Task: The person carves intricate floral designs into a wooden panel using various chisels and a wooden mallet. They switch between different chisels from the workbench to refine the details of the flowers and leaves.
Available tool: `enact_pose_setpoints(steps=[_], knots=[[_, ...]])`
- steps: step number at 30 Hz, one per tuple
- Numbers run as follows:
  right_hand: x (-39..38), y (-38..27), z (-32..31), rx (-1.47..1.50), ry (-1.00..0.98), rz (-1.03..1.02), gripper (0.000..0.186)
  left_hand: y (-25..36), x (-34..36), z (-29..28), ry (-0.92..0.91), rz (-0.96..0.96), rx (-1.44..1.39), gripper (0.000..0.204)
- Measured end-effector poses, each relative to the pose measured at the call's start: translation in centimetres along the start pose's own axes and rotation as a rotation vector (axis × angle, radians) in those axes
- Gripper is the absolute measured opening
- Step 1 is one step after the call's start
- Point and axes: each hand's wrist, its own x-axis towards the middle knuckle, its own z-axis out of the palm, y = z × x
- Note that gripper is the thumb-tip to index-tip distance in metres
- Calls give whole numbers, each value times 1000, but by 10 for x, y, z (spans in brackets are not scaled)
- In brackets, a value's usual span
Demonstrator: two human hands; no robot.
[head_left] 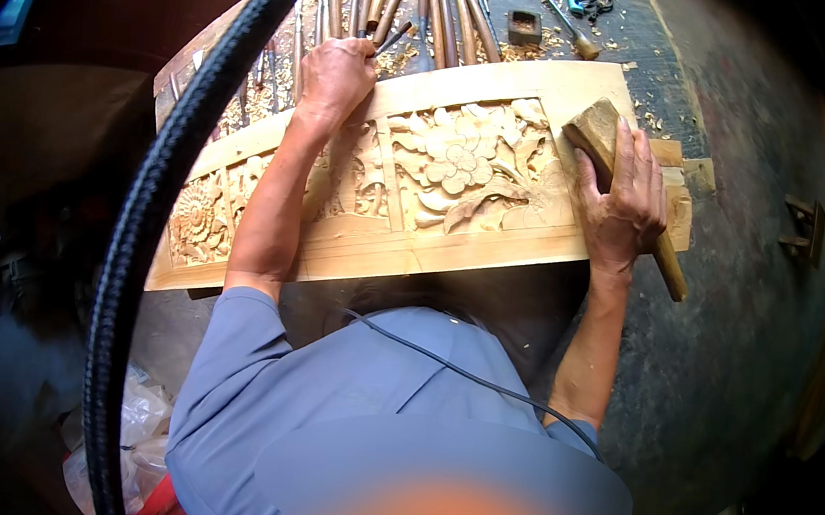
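A long pale wooden panel (359, 244), carved with flowers and leaves in framed sections, lies across in front of me. My left hand (339, 77) is closed at its far edge, beside a row of chisels (443, 19) with wooden handles. A slim dark tool end (395, 37) sticks out next to that fist; whether the fist holds it is hidden. Over the panel's right end, my right hand (630, 195) is closed on a wooden mallet (595, 131). The mallet's block head points far left, and its handle comes out below the palm.
Wood shavings litter the dark workbench (647, 31). Beyond the panel are a small dark square block (524, 28), a brush-like tool (585, 46) and black-handled scissors (596, 5). Wood pieces (677, 180) lie by the panel's right end. A thick braided black cable (184, 133) crosses the left side.
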Motion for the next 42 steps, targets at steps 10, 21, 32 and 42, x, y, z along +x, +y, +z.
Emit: enact_pose_setpoints(steps=[10,21,32,42], knots=[[1,4,-4,-23,-36,-14,76,1,15,0,-140,-98,-135,26],[56,42,-30,-77,-74,104,60,23,-1,-31,-146,-318,-447,24],[131,126,78,-252,-422,95,60,17,1,-24,-92,-290,-468,24],[155,80,86,44,-128,-152,28,-7,8,22,-7,-126,-228,34]])
